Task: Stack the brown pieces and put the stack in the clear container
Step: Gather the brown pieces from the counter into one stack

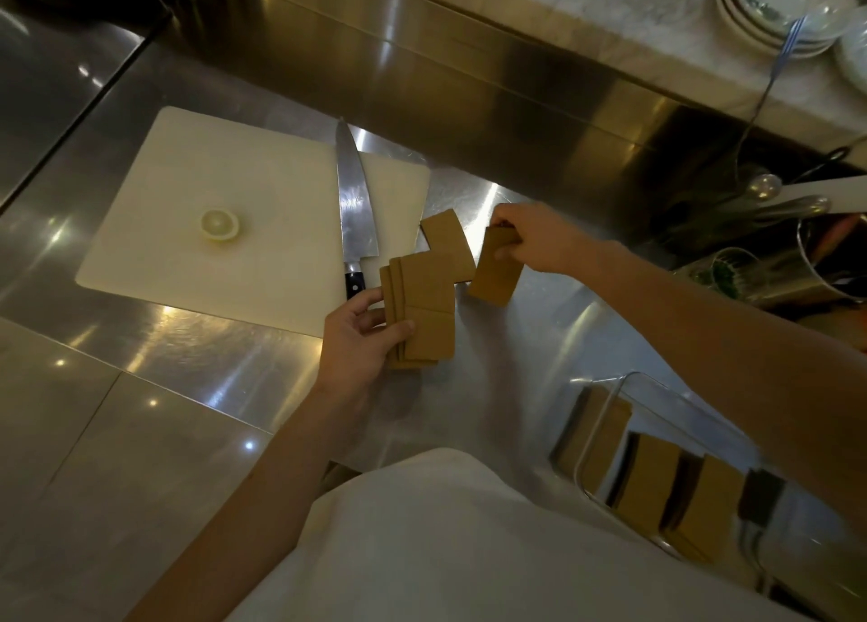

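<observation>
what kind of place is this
Most likely a restaurant or other working kitchen: a steel counter, a cutting board with a chef's knife on it, and stacked bowls on the shelf behind.

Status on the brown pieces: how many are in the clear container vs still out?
Done: several stacks already stand in the clear container. In hand: the left hand holds a fanned stack of brown pieces; the right hand grips another piece. Left: one loose piece lies on the counter by the cutting board; then square the stack and box it.
</observation>
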